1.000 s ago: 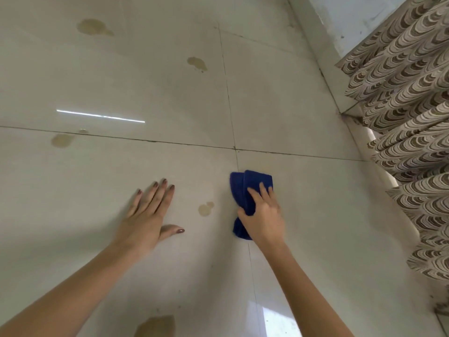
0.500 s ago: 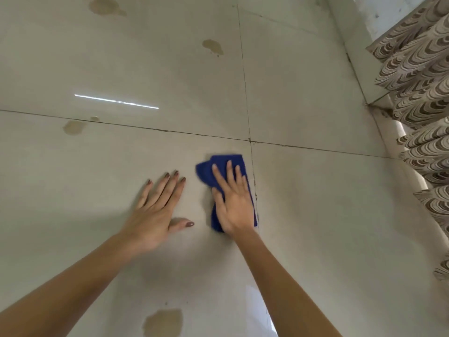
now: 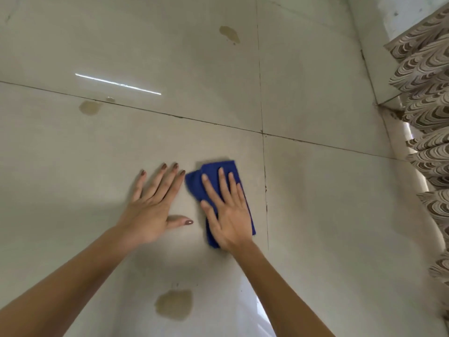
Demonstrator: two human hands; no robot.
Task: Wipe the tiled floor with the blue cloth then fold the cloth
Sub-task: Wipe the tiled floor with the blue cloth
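Wiping looks underway: right hand [image 3: 228, 210], fingers spread flat, presses the folded blue cloth [image 3: 220, 171] onto the tiled floor [image 3: 328, 215]; left hand [image 3: 151, 210] lies splayed just beside it. Brownish stains near [image 3: 173, 304], far left [image 3: 90, 107] and far [image 3: 229, 34] remain; final folding is undone. Floor is open leftward; patterned curtain [image 3: 430, 113] bounds the right.

Glossy beige tiled floor [image 3: 315, 215] with the folded blue cloth [image 3: 218, 171] lying on it; brownish stains [image 3: 173, 304] dot the tiles around the cloth.
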